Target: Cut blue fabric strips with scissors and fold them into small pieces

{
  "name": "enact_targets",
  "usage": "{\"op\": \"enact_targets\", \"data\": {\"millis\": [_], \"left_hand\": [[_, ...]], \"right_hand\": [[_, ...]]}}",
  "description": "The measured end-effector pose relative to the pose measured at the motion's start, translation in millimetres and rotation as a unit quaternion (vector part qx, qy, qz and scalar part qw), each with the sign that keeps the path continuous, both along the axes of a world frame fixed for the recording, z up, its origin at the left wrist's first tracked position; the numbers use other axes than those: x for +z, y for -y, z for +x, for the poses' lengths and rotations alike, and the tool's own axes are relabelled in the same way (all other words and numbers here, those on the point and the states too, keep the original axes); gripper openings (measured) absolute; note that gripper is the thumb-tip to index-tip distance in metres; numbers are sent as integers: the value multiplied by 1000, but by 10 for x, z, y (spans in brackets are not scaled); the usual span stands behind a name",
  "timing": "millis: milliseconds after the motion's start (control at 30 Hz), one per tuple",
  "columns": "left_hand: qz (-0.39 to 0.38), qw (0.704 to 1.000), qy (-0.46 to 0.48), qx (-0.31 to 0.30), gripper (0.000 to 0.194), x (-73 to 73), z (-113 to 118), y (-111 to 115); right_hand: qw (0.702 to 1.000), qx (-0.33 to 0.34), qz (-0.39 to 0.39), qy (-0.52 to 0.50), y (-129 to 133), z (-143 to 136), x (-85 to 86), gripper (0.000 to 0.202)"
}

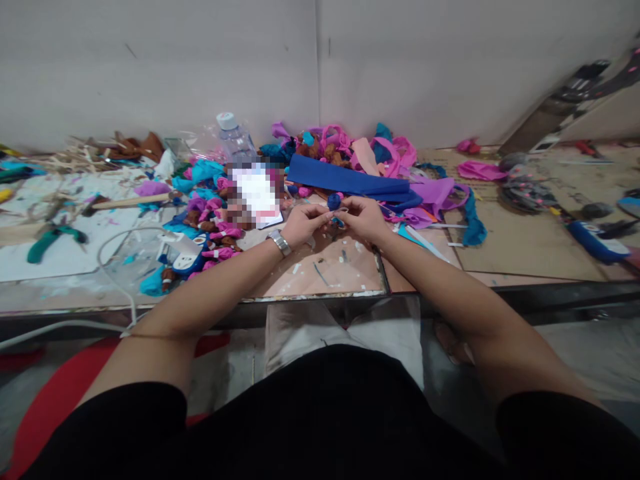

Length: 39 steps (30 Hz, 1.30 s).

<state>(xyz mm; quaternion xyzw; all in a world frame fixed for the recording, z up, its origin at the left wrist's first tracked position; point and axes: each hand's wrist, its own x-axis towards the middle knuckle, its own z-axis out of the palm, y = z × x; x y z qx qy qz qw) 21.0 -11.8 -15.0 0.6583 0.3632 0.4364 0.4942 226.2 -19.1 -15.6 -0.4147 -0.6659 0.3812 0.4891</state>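
My left hand (303, 225), with a metal watch on its wrist, is closed in a pinch just above the table's front part. Facing it, my right hand (369, 220) pinches too, and the fingertips of both almost meet. Between them they hold a small dark-blue rosette (334, 201) of crinkled paper or cloth, its round head sticking up above the fingers. Something teal shows below the fingertips, too small to make out. Right behind the hands lies a long folded blue strip (350, 179) of the same sort of material.
Left of the hands lie a phone (257, 193), a clear bottle (235, 139), many small coloured bundles (220, 230) and a white-and-blue power socket (187, 257) with a cable. Farther left are pliers (50, 243) and a hammer (130, 202). Purple strips (435, 197) and cardboard (525, 243) lie right.
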Motion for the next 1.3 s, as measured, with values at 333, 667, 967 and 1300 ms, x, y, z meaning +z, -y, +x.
{"op": "enact_targets", "data": {"millis": [333,667,967,1300], "left_hand": [[-16,1000,17,15,57,-54,-15,-36],[-34,999,25,1,56,-36,-8,-32],[-36,999,27,2,51,-60,-12,-42],[-14,1000,-7,7,51,-21,-16,-7]], "right_hand": [[999,3,12,52,11,12,29,41],[998,-8,13,59,8,21,27,47],[999,-1,7,43,20,8,21,47],[998,-3,10,61,21,-3,13,38]]}}
